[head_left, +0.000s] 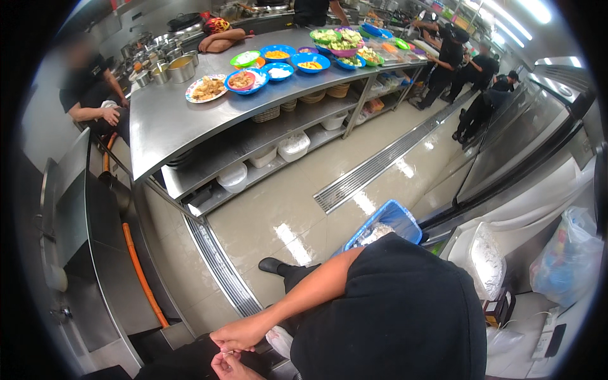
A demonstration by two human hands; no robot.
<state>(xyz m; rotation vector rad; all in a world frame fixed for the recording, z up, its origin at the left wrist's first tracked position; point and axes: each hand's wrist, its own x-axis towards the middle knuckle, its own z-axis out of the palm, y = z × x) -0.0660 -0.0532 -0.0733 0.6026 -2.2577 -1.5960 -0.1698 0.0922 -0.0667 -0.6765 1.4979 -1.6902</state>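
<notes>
Kitchen's busy: steel counter (171,120) at 11 o'clock loaded with blue bowls (278,60). Down at 6 my right hand (237,334) and left hand (229,366) touch, fingers pinched together, maybe picking at something tiny; can't tell what. Blue bin (387,223) sits nearby.

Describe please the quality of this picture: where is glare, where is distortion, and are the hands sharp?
Head view: the fisheye bends the steel table edge and floor drain into curves; a black rim surrounds the picture. Ceiling lamps burn white at upper right, and glare patches lie on the wet floor tiles. The right hand and left hand, low in frame, are slightly soft.
</notes>
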